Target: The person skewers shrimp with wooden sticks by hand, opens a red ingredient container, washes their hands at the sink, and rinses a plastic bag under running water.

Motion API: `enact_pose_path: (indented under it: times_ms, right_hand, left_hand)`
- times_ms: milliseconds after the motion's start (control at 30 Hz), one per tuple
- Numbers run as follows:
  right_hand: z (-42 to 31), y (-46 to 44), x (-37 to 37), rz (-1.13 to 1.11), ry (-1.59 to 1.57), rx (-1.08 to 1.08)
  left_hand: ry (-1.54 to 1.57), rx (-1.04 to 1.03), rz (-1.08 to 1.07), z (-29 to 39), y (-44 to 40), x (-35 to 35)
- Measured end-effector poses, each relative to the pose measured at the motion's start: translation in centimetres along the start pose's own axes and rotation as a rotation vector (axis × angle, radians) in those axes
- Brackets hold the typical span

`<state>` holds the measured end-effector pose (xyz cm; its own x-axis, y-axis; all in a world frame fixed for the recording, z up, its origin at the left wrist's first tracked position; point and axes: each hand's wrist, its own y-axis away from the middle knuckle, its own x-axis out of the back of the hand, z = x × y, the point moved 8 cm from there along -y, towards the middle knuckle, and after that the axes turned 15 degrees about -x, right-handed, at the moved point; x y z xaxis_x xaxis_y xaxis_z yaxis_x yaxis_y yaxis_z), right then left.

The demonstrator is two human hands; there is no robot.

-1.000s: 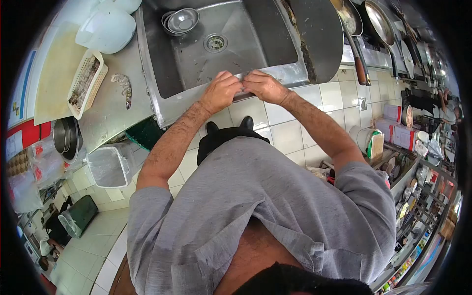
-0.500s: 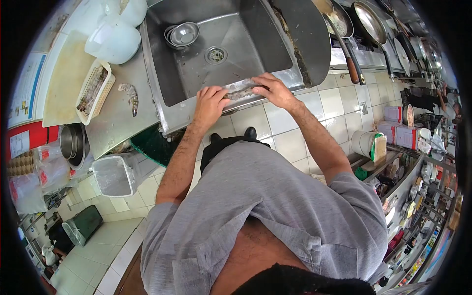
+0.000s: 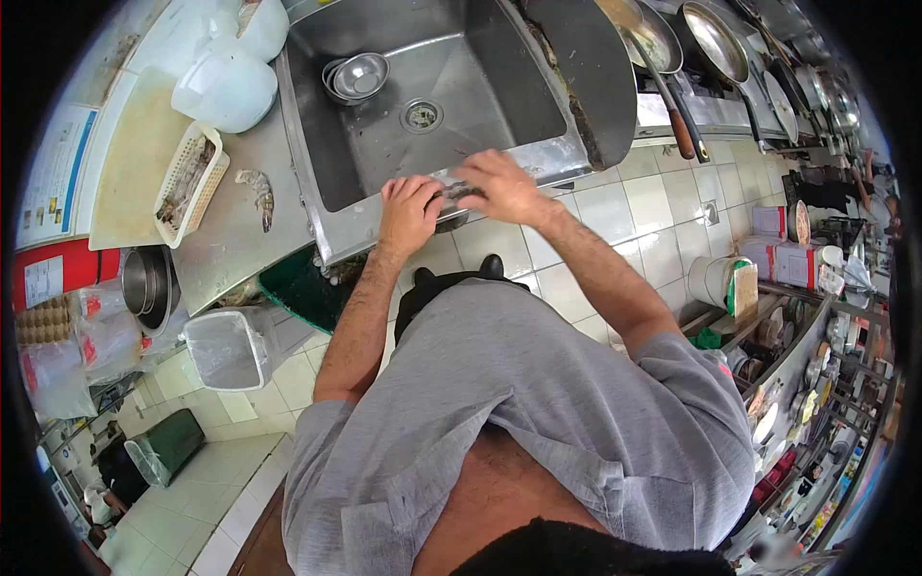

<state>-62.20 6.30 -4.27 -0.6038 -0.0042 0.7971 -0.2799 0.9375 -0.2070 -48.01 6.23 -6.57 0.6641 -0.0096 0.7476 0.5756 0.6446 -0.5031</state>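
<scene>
In the head view, the person's two bare hands meet over the near rim of the sink (image 3: 351,228), about midway along it. Between them is a greyish prawn-like piece (image 3: 455,190), only partly visible, lying along the line of that rim; whether it touches the metal cannot be told. The left hand (image 3: 411,213) has its fingers curled and its grip closed on one end of the piece. The right hand (image 3: 504,187) is blurred, its fingers stretched over the other end; whether that grip is closed cannot be told.

On the metal surface left of the sink, another prawn-like piece (image 3: 259,200) lies near the edge beside the basin. A cream basket (image 3: 205,200) holding similar pieces (image 3: 192,180) stands by the right edge of the cutting board (image 3: 125,187).

The step in hand looks like working one piece with the fingers. The next move seems to call for a steady left pinch and light, controlled right fingertips, since the piece looks soft and slippery.
</scene>
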Motion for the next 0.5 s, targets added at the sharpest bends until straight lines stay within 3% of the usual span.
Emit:
enact_pose_path:
  times_ms: [100, 300, 400, 500]
  right_hand:
    - [-0.2, 0.0, -4.7, -0.02, 0.177, 0.121]
    - [0.4, -0.6, -6.5, -0.087, 0.177, -0.068]
    - [-0.9, -1.2, -6.3, -0.174, 0.165, -0.009]
    - [-0.7, -1.8, -7.2, -0.124, 0.198, 0.055]
  left_hand:
    - [-0.016, -0.031, -0.017, -0.1, -0.2, -0.5]
    - [-0.001, -0.055, -0.018, -0.2, 0.6, -0.6]
    - [-0.028, -0.102, -0.03, -0.3, 1.0, -0.9]
    - [-0.028, -0.116, -0.033, 0.1, 0.8, -0.9]
